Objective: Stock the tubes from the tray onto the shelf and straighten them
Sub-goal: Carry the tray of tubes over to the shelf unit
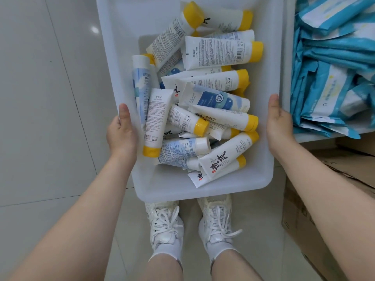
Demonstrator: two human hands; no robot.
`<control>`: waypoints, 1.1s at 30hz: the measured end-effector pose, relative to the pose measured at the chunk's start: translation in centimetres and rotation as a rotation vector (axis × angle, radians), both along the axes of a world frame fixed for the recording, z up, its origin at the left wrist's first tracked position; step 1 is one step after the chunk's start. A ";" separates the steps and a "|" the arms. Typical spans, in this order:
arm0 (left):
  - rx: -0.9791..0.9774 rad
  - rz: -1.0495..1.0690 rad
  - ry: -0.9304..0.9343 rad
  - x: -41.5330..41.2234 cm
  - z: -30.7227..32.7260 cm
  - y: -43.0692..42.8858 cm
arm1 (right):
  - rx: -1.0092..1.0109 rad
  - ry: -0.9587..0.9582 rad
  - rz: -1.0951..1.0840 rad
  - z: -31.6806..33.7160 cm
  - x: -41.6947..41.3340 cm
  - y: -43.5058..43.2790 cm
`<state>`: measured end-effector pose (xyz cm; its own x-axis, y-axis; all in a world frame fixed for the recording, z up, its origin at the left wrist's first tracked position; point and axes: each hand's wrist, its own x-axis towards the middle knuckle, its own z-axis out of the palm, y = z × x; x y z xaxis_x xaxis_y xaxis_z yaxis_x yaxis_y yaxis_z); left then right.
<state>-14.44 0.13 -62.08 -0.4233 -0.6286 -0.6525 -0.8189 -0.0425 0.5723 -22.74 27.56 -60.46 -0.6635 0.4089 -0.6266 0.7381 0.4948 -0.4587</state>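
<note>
Nearest, the shoes [166, 226] are standing just under the tray [203, 191], and cardboard boxes [324, 199] are crowding the right side, so stepping that way is risking a trip. The left hand [121, 134] and right hand [278, 122] are each gripping a tray side, thumbs over the rim. Any tilt is likely sending the loosely heaped tubes [203, 98] sliding. The shelf [286, 57], packed with blue packets [334, 78], is sitting just beside the tray; the tiled floor [50, 98] leftward is offering room.
</note>
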 end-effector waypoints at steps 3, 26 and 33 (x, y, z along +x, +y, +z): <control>0.034 0.001 0.000 0.0 -0.2 -0.4 | 0.005 -0.020 0.000 0.1 0.0 0.0; -0.195 0.097 -0.193 1.7 15.5 -4.1 | -0.027 -0.012 0.024 13.9 1.6 -4.6; -0.248 0.200 -0.186 5.6 30.8 -7.5 | -0.049 0.016 0.204 28.9 2.4 -9.1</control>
